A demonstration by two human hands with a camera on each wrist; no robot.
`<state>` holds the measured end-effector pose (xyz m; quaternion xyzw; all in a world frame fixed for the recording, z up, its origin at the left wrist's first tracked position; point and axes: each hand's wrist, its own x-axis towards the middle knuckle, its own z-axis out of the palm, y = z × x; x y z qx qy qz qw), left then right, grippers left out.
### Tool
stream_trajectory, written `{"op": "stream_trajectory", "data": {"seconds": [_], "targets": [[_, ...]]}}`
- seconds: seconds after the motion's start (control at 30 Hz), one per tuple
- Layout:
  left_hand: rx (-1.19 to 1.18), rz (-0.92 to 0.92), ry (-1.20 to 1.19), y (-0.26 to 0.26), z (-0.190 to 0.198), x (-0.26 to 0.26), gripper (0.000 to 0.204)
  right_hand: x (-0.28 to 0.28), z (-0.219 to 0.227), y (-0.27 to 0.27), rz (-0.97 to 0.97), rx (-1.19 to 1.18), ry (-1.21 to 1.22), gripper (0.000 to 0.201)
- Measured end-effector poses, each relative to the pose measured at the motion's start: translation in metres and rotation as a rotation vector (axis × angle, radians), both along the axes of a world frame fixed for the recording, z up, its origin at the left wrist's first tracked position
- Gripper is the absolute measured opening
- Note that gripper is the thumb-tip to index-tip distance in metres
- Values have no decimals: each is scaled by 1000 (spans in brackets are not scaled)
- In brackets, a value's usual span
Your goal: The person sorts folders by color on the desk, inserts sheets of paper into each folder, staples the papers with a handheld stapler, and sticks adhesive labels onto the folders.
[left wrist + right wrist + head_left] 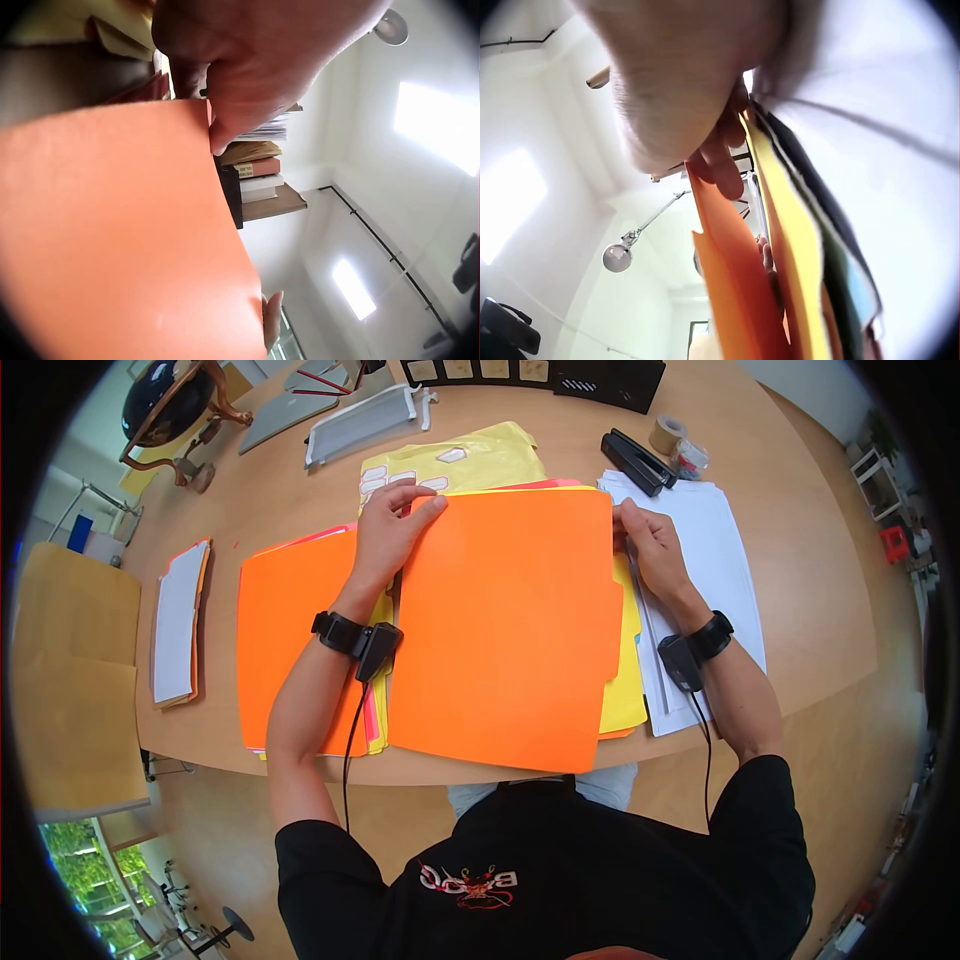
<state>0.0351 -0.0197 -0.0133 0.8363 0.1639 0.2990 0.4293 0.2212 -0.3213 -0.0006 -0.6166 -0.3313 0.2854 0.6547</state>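
An orange folder point(508, 630) is held up in front of the person, tilted, above a stack with a yellow folder point(625, 690) showing at its right. The left hand point(391, 532) grips its upper left corner, thumb on the front face. At the upper right edge the right hand point(652, 550) has its fingers curled behind the folder. In the right wrist view, fingertips point(724, 169) touch the orange folder point(731, 262), apart from the yellow folder point(791, 240). The left wrist view shows the left hand point(262, 52) pinching the orange sheet's corner point(135, 225).
Another orange folder pile point(290, 640) lies to the left, white papers point(720, 560) to the right. Behind are a yellow patterned envelope point(480, 460), a black stapler point(637, 462), a tape roll point(667, 434) and a grey tray point(365, 428). A small paper stack point(180, 625) sits far left.
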Motion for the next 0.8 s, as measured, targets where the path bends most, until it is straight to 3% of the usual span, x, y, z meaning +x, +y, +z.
{"op": "stream_trajectory", "data": {"seconds": [0.03,0.1,0.2,0.33,0.4,0.5,0.6,0.8], "targets": [[1,0,1,1,-2,-1,32,-2,2,0,36,79,99,24],[-309,-55,59,-7,10,-4,33,-7,5,2,63,40,79,24],[-376,-74,59,-11,19,-6,31,-9,8,3,44,5,110,24],[-337,-116,60,-15,19,-6,29,-3,11,2,-23,-14,192,22],[-93,-209,20,-16,16,-5,30,1,10,1,-48,-27,185,22],[-30,-274,63,-17,16,-6,30,0,7,4,-80,3,200,21],[-216,-288,168,-19,22,-8,27,0,4,4,-104,32,181,21],[-271,-315,248,-14,18,-9,22,-3,6,4,-82,24,199,23]]}}
